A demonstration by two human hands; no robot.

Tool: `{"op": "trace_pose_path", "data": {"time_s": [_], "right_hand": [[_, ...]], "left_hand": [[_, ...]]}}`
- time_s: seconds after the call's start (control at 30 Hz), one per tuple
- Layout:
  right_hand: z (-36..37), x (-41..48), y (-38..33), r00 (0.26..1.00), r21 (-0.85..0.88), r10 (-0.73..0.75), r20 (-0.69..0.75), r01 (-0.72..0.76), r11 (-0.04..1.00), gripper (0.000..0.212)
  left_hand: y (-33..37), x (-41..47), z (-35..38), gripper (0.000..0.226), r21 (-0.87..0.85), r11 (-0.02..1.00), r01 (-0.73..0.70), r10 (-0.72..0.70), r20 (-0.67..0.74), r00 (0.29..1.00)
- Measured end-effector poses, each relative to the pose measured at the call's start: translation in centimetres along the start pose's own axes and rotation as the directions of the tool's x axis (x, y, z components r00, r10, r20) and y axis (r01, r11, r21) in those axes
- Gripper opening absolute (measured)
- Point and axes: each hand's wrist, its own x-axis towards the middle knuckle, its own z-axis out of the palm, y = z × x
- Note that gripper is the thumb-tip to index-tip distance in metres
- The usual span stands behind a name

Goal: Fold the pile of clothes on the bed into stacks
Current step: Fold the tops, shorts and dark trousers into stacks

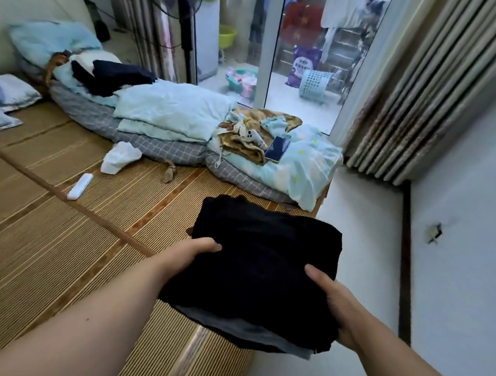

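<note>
Far left: a white remote (80,186) lies on the bed mat (51,233). Further up, a dark heap (113,75) sits on the pale bedding. It looks like unfolded clothes, but it's blurry, so can't be sure. Left hand (187,256): thumb on top, fingers wrapped under the left edge of the folded stack (255,264). The stack is black items over one grey layer (246,327), held up off the mat at the bed's near edge, partly over the floor. Right hand (336,308): same clamp, thumb on top, fingers under the right corner, mostly hidden. Status, my read: this stack is folded but not set down, and the dark heap is probably what's left.
</note>
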Motion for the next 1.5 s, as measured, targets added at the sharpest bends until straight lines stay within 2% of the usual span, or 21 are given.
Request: {"op": "trace_pose_path", "data": {"time_s": [0.17,0.27,0.47,0.57,0.67,0.77,0.83,0.9,0.97,1.03,1.07,1.17,1.23,1.33,1.43,1.5], "right_hand": [[-2.7,8.9,-4.4,0.997,0.013,0.074,0.007,-0.074,0.997,0.085],[-4.2,15.3,-5.9,0.998,0.026,0.062,0.002,-0.063,0.998,0.089],[-5.6,29.5,-5.4,0.991,0.051,0.132,0.017,-0.132,0.990,0.090],[-6.4,35.4,-3.8,0.989,0.051,0.150,0.001,-0.150,0.987,0.087],[-7.5,39.9,-1.7,0.983,0.034,0.183,0.005,-0.183,0.982,0.083],[-8.0,42.4,0.3,0.983,-0.006,0.180,-0.032,-0.181,0.984,0.081],[-8.0,43.4,1.1,0.987,-0.039,0.156,-0.043,-0.157,0.987,0.081],[-7.7,43.8,1.3,0.992,-0.075,0.119,-0.046,-0.122,0.990,0.066],[-7.3,43.6,0.8,0.996,-0.105,0.081,-0.044,-0.085,0.991,0.041],[-7.1,43.2,0.6,0.996,-0.127,0.059,-0.066,-0.067,0.990,0.033],[-6.9,42.5,0.1,0.995,-0.142,0.049,-0.091,-0.062,0.988,0.039],[-6.0,40.0,-2.0,0.983,-0.222,-0.008,-0.183,-0.033,0.974,0.072],[-4.7,37.2,-3.7,0.980,-0.277,-0.069,-0.185,0.015,0.961,0.092],[-1.4,30.2,-7.1,0.968,-0.387,-0.174,-0.179,0.093,0.917,0.106],[0.8,27.0,-8.9,0.954,-0.589,-0.279,-0.111,0.162,0.792,0.109],[3.8,19.8,-9.9,0.921,-0.746,-0.388,-0.031,0.237,0.623,0.102]], "left_hand": [[4.9,8.9,0.5,0.018,-0.034,0.998,-0.044,0.042,-0.064,0.997],[6.4,15.1,0.5,0.019,-0.032,0.999,-0.042,0.038,-0.121,0.992],[6.9,28.7,-1.2,0.023,0.015,0.999,-0.037,0.040,-0.176,0.984],[5.7,34.2,-2.2,0.014,0.028,0.998,0.052,-0.045,-0.199,0.979],[3.9,38.4,-2.7,0.022,-0.002,0.982,0.187,-0.185,-0.145,0.972],[2.1,41.4,-3.0,0.022,0.096,0.975,0.201,-0.189,-0.123,0.974],[1.1,42.6,-3.1,0.036,0.168,0.966,0.194,-0.168,-0.158,0.973],[0.3,43.0,-3.2,0.047,0.241,0.955,0.173,-0.123,-0.210,0.970],[0.2,42.8,-3.2,0.057,0.282,0.945,0.163,-0.089,-0.258,0.962],[0.3,42.2,-3.0,0.065,0.346,0.924,0.163,-0.059,-0.292,0.955],[0.6,41.5,-2.7,0.068,0.384,0.908,0.165,-0.043,-0.307,0.951],[2.0,38.9,-1.8,0.069,0.453,0.878,0.155,0.009,-0.338,0.941],[3.3,36.3,-0.8,0.074,0.508,0.854,0.111,0.065,-0.316,0.947],[5.7,28.9,0.9,0.083,0.578,0.816,0.034,0.157,-0.278,0.948],[6.6,25.1,2.7,0.082,0.633,0.772,-0.054,0.231,-0.200,0.952],[7.0,17.4,3.0,0.079,0.696,0.703,-0.143,0.337,-0.149,0.930]]}}
